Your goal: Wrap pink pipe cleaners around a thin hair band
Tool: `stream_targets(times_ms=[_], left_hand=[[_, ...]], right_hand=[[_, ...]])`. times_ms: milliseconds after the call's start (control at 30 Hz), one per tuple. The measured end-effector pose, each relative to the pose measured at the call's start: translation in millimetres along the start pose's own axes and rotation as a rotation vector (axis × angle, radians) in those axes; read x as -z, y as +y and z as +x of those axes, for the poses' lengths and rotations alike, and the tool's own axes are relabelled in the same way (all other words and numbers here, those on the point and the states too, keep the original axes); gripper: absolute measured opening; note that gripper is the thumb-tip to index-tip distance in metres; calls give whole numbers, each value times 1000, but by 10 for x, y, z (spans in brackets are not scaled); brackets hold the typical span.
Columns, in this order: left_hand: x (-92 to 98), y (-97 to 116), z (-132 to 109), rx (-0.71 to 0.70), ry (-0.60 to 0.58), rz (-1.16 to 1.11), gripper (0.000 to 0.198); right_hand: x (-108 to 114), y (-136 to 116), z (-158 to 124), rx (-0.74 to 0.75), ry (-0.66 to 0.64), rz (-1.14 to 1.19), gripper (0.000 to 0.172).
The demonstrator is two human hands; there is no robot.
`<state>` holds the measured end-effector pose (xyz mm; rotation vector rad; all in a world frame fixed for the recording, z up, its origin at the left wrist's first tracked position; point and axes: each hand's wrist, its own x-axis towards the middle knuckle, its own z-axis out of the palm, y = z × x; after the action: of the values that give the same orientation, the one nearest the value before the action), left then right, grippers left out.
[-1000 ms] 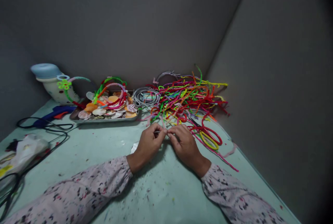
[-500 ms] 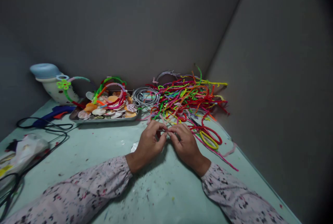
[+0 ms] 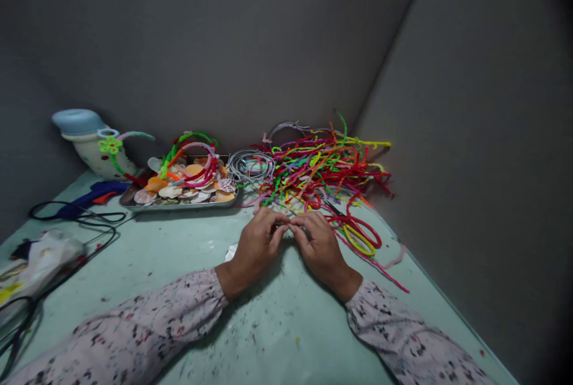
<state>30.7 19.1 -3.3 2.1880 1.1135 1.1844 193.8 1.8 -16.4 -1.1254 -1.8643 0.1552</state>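
My left hand [image 3: 257,245] and my right hand [image 3: 320,245] rest close together on the pale green table [image 3: 188,289], fingertips meeting in a pinch. Between the fingertips sits a small thin piece, too hidden to name. Just beyond my hands lies a tangled heap of pipe cleaners [image 3: 324,167] in many colours. A red and a yellow loop [image 3: 360,236] lie beside my right hand.
A metal tray of shells and wrapped hoops [image 3: 183,185] stands at the back left, with a coil of silver wire [image 3: 250,164] beside it. A blue glue gun [image 3: 92,194] with black cable, a white jar [image 3: 92,140] and a plastic bag [image 3: 40,256] lie at the left. Grey walls close the corner.
My hands have crept slightly farther from me and my left fingers have curled tighter over the pinch; the pale thin piece seen between the fingertips earlier is now mostly covered.
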Motion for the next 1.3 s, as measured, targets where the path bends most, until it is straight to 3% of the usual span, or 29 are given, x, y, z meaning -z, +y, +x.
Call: stream_targets(times_ms=[600,933,1300], left_hand=[[4,-11,3,21,-29,93,9],[-4,-27,3,-8,19,58,8],[26,-8,7,18,-43,133,11]], right_hand=[[8,-13,6,-4,-20,-8,11],[8,-16,4,1,5,9,10],[9,-9,10,6,-10,-3,10]])
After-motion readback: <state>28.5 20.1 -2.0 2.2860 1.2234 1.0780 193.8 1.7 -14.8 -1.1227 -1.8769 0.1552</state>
